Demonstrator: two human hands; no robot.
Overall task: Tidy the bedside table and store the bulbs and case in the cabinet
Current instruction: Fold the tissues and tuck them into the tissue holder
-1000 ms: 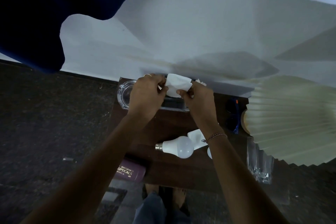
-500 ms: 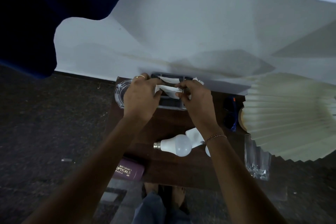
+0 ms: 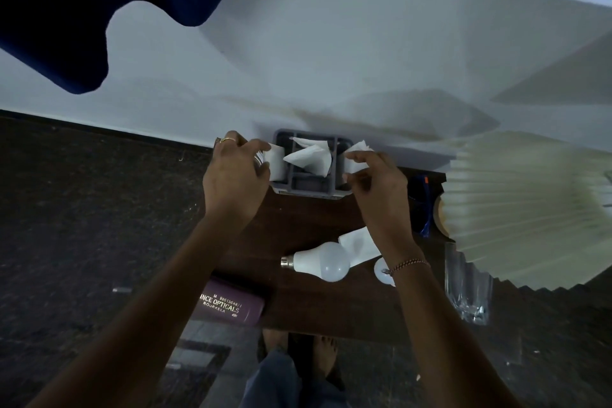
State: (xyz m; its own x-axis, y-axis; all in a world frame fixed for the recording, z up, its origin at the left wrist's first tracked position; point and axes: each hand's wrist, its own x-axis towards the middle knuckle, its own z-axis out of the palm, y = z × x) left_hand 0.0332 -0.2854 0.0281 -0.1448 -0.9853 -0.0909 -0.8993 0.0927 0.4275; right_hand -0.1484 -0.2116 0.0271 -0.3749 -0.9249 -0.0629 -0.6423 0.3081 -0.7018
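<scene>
Both hands have parted since half a second ago: then they were together over the grey organiser point(image 3: 309, 184), pressing a white tissue point(image 3: 308, 157) into it; now that tissue sits crumpled in the middle compartment, at centre frame just above the table's far edge, and neither hand touches it.

The left hand point(image 3: 233, 175), just left of the organiser, has its fingers curled around a white paper roll or folded tissue point(image 3: 275, 161) at the organiser's left side; whether it grips it firmly or merely touches it cannot be told. The right hand point(image 3: 377, 189), just right of the organiser, is loosely open, with thumb and forefinger pinching the edge of another white tissue point(image 3: 359, 151).

On the dark wooden bedside table point(image 3: 314, 305), lower centre, lie two bulbs: one whole bulb point(image 3: 323, 261) on its side, and a second bulb point(image 3: 382, 270) mostly hidden behind the right wrist. One more tissue point(image 3: 359, 243) lies flat between them. One purple spectacle case point(image 3: 231, 305) rests at the table's lower left corner. At right stand one pleated lampshade point(image 3: 530, 205) and one clear glass point(image 3: 467, 288).
</scene>
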